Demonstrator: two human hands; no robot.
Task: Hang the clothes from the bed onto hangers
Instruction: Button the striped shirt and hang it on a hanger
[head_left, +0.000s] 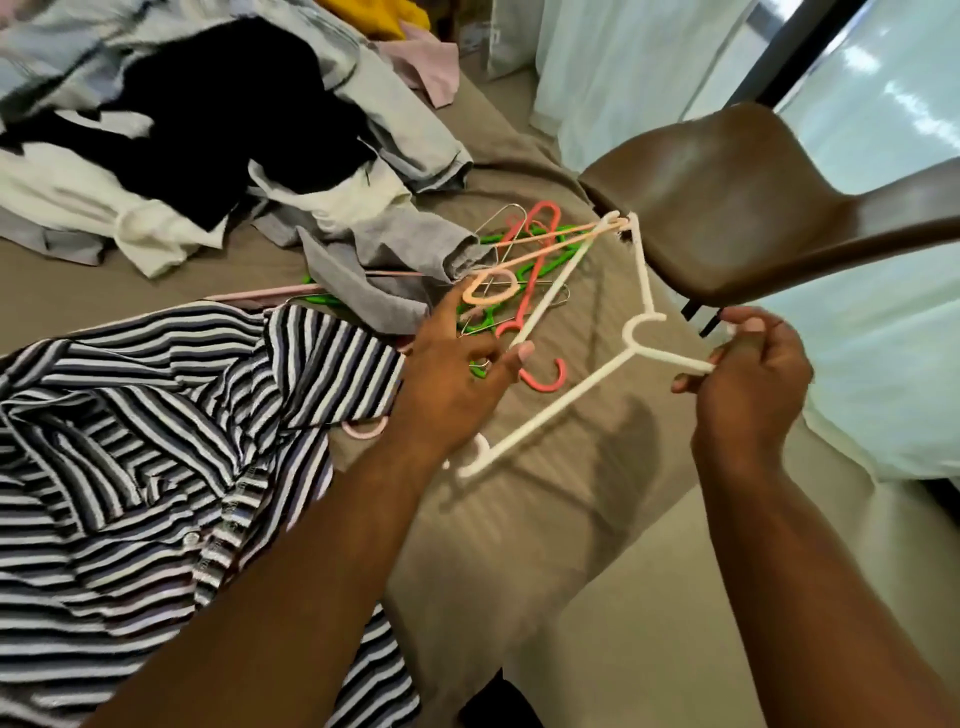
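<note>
The white hanger (566, 400) looks light and stiff; right hand (748, 384) pinches its three-o'clock tip, left hand (457, 374), fingers (451, 307) nearly straight, touches its bar.

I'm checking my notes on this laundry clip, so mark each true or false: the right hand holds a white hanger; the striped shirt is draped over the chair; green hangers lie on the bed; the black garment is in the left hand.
1. The right hand holds a white hanger. True.
2. The striped shirt is draped over the chair. False: it lies on the bed, apart from the brown chair.
3. Green hangers lie on the bed. True.
4. The black garment is in the left hand. False: it lies in the clothes pile farther up the bed, while the left hand is by the hangers.
</note>
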